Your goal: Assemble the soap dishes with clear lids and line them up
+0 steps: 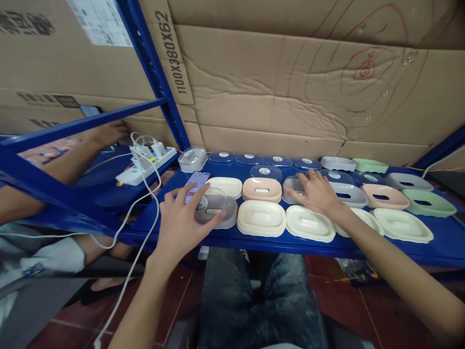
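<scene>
On the blue shelf (417,249), a clear lid (214,206) is pinched in the left hand (181,225) over a grey dish (232,220). The right hand (317,194), fingers spread, is laid on another clear lid (292,186). Seating evidently requires careful alignment.

Grey soap dish (217,211): translucent clear lid on grey base, oval, upright on blue shelf, near edge, left end of front row, just left of cream tray. Lid has round label and slot visible through top. Gripped from near-left side, thumb at right edge, fingers over top.

Grey-clear container (293,189): smaller, translucent, rounded rectangle, upright in middle row, just right of pink dish, behind cream tray. Right part covered by fingers resting on top.
</scene>
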Demonstrator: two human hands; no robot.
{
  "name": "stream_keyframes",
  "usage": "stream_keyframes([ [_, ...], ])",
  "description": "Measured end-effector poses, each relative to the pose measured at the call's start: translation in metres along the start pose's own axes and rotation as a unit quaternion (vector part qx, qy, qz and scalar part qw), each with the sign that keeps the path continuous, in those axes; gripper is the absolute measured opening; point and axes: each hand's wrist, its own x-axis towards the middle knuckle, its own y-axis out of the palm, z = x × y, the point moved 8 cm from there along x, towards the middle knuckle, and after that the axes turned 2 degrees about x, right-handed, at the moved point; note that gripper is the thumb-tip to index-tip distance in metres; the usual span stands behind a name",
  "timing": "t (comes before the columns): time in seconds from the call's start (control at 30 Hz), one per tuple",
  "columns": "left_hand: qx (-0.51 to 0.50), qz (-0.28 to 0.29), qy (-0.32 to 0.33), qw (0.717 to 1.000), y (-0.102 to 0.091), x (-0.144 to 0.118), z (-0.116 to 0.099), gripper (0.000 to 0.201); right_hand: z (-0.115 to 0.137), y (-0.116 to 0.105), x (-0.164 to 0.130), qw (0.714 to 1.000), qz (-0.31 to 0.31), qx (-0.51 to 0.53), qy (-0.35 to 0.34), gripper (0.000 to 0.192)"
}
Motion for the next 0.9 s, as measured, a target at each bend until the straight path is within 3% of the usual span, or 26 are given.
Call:
stream_keyframes([
  [0.53,-0.012,0.004,-0.014,1.0,0.0,0.0,0.003,0.072,0.0,0.007,-0.002,1.0,-0.021,0.001,0.004,0.082],
  [0.9,0.039,0.11,-0.002,0.993,0.013,0.005,-0.02,0.075,-0.003,0.013,-0.001,1.0,-0.008,0.023,-0.004,0.08],
])
